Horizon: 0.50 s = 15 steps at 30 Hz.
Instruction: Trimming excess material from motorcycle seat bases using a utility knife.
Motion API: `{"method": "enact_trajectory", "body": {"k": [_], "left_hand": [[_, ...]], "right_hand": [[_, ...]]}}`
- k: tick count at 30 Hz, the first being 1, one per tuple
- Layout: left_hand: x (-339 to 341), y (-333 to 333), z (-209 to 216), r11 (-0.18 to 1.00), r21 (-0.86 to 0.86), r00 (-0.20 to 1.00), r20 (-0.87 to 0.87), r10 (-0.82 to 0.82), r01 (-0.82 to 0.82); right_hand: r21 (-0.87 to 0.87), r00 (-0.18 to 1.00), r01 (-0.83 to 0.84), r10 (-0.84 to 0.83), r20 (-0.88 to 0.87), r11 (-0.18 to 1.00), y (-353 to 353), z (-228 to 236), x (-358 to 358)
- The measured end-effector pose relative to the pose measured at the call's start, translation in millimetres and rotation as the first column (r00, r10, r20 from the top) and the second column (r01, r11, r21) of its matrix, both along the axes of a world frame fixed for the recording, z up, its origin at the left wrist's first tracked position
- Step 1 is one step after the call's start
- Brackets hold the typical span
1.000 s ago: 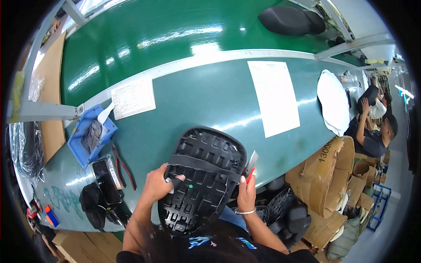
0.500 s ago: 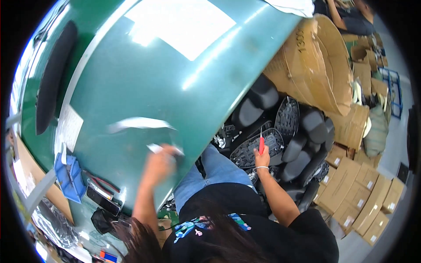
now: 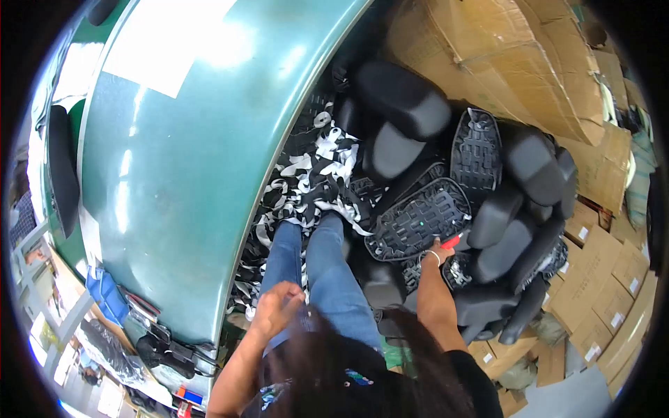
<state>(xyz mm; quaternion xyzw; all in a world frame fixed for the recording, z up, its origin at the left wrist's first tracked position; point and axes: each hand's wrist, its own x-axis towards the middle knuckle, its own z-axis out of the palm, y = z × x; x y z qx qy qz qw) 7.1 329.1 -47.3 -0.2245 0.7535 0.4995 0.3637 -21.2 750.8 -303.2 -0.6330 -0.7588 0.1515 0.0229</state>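
Observation:
My right hand (image 3: 437, 252) is closed around a red-handled knife (image 3: 451, 242), at the near edge of an upturned black seat (image 3: 420, 221) with a ribbed plastic underside. The knife's blade cannot be made out now. My left hand (image 3: 279, 308) hangs in front of my thighs, its fingers loosely bent and apart, and no object shows in it. Beneath and beyond my legs lies a heap of black and white fabric strips (image 3: 317, 171) on the floor beside the table.
A green-topped table (image 3: 174, 174) fills the left side, with a white sheet (image 3: 164, 42) on it. More black seats (image 3: 533, 164) are piled on the right. Behind them stands a large open carton (image 3: 488, 56); closed boxes (image 3: 592, 272) are stacked at far right.
The view has swung toward the seats and floor. My left hand has come back from above the table, and the white strip by it is gone from view. My right hand has moved against the upturned seat.

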Motion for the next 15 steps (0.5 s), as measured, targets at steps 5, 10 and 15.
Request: {"method": "enact_trajectory", "body": {"k": [5, 10, 15], "left_hand": [[14, 29, -26, 0.994, 0.072, 0.982, 0.177, 0.069, -0.083], [-3, 35, -13, 0.990, 0.066, 0.983, 0.140, 0.116, -0.126], [-12, 8, -13, 0.849, 0.277, 0.879, -0.029, 0.475, -0.450]], "right_hand": [[0.082, 0.997, -0.079, 0.077, 0.026, 0.993, 16, -7, 9], [0.013, 0.827, -0.562, 0.561, 0.016, 0.827, -10, 57, -14], [0.047, 0.527, -0.833, 0.817, -0.235, 0.551, -74, 220, -91]]}}
